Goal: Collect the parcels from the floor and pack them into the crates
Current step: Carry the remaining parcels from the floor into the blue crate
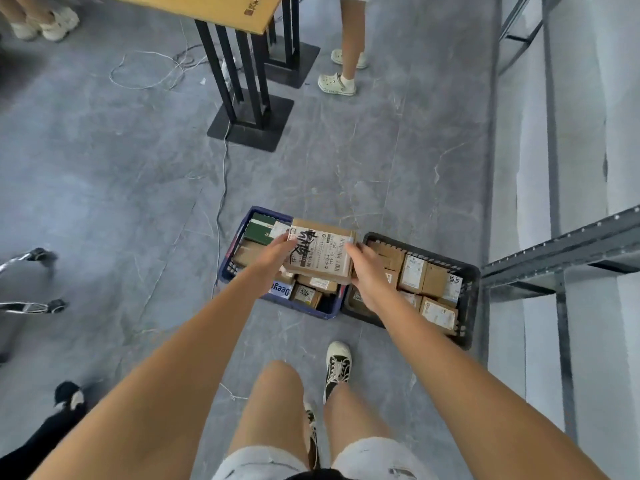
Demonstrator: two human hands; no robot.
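I hold a flat brown cardboard parcel with a white shipping label and black scrawl over the blue crate. My left hand grips its left edge and my right hand grips its right edge. The blue crate holds several parcels, among them a dark green box. Beside it on the right stands a black crate filled with several small brown boxes. Both crates sit on the grey floor in front of my feet.
A metal shelving rack runs along the right. A wooden table on black pedestal legs stands ahead, with cables trailing across the floor. Another person's legs stand beyond it. Chair castors show at the left.
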